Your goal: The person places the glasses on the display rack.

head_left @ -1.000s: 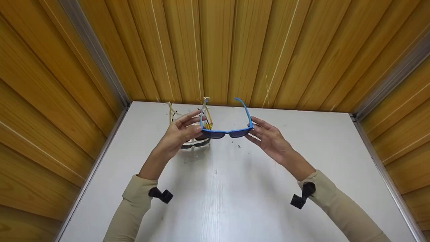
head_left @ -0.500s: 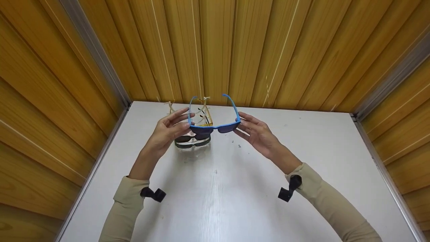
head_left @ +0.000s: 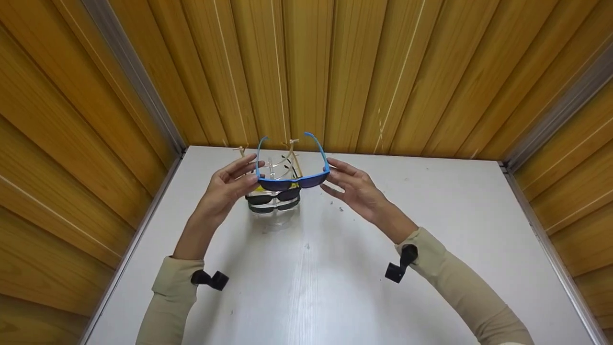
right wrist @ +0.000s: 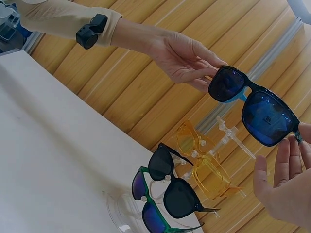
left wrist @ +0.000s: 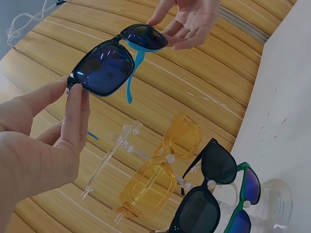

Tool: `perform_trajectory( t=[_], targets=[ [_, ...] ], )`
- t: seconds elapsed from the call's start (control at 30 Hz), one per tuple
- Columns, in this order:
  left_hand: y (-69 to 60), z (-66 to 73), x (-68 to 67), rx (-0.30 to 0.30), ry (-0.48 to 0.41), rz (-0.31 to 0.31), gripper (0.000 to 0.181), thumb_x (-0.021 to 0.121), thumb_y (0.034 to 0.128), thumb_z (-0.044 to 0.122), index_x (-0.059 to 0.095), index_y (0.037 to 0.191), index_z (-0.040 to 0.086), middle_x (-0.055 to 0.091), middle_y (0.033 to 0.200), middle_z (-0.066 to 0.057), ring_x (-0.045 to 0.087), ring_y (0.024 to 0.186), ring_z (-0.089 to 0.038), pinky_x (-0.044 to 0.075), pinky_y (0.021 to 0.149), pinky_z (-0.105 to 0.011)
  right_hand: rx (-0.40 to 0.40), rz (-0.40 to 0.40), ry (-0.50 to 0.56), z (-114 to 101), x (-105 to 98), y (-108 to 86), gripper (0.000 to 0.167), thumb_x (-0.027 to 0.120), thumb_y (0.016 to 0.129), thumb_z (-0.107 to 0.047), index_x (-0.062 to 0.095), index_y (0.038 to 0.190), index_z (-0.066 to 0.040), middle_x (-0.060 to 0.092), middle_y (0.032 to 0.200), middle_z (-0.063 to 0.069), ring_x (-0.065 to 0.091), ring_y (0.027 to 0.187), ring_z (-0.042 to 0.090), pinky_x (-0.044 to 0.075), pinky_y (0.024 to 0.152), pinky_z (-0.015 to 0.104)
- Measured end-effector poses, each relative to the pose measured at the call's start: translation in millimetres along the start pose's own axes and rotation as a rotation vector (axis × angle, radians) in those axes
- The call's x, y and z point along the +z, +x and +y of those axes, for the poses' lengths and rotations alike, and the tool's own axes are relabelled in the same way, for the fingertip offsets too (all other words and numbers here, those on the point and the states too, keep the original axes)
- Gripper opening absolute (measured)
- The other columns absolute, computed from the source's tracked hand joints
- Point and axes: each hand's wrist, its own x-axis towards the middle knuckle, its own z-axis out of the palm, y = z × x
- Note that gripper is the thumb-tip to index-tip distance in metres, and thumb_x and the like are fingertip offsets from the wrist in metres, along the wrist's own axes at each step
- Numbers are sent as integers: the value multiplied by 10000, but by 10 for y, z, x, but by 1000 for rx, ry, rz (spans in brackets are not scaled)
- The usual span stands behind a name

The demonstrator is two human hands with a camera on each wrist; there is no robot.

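Blue-armed sunglasses (head_left: pixel 275 184) with dark blue lenses are held up level between both hands, arms unfolded and pointing away. My left hand (head_left: pixel 218 191) pinches their left front corner by the hinge. At the opposite corner, my right hand (head_left: pixel 358 194) grips between thumb and fingers. Just below and behind them stands a clear display stand (head_left: pixel 278 224). Going down, it carries yellow sunglasses (left wrist: pixel 127 191), black sunglasses (left wrist: pixel 197 209) and green-framed sunglasses (right wrist: pixel 154 217). In both wrist views its top crossbar (right wrist: pixel 238 141) bears no glasses, and the held pair is apart from it.
The stand is on a white table (head_left: pixel 431 230), near the back edge. Yellow wood-grain panels (head_left: pixel 306 72) wall in the back and both sides. Small dark specks (head_left: pixel 341 209) lie on the table right of the stand.
Both hands have carried the blue-armed sunglasses leftward and slightly up in the head view, so they now overlap the stand. The grip at both corners is unchanged.
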Motion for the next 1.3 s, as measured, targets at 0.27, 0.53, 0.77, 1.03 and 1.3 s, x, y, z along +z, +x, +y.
perform_trajectory(
  t=[0.27,0.53,0.77,1.03,1.3],
  targets=[
    [5,34,-93,-2,14,20,574,678,972,51,481,1511,67,632,1418,-74,663,1230,-164,565,1033,-297,12,-3,5,40,48,118,264,570,1023,-41,725,1203,-156,717,1112,-10,661,1122,179,347,1223,586],
    [40,19,-162,-15,19,47,576,709,961,93,506,1500,89,668,1369,-17,647,1265,-197,562,1040,-301,29,19,-12,79,64,227,274,543,1037,-72,687,1263,-128,705,1060,-16,632,1158,204,373,1219,548],
    [74,7,-221,-16,25,67,566,714,957,93,521,1489,97,661,1383,-35,634,1290,-227,558,1052,-327,21,-39,-10,90,92,275,362,495,1050,-80,583,1401,-68,682,1191,10,580,1271,236,348,1239,533],
    [129,-7,-312,-8,18,76,563,718,951,82,529,1482,87,660,1381,-46,649,1266,-200,561,1044,-321,9,-46,-22,140,147,356,478,473,1051,-80,429,1522,-7,641,1258,23,538,1293,237,347,1248,485],
    [197,-26,-353,-22,28,96,544,719,951,84,548,1468,92,657,1380,-43,634,1274,-182,558,1046,-305,8,-42,-27,209,117,449,498,438,1066,-90,378,1553,-6,569,1385,69,460,1402,284,327,1263,462]
  ],
)
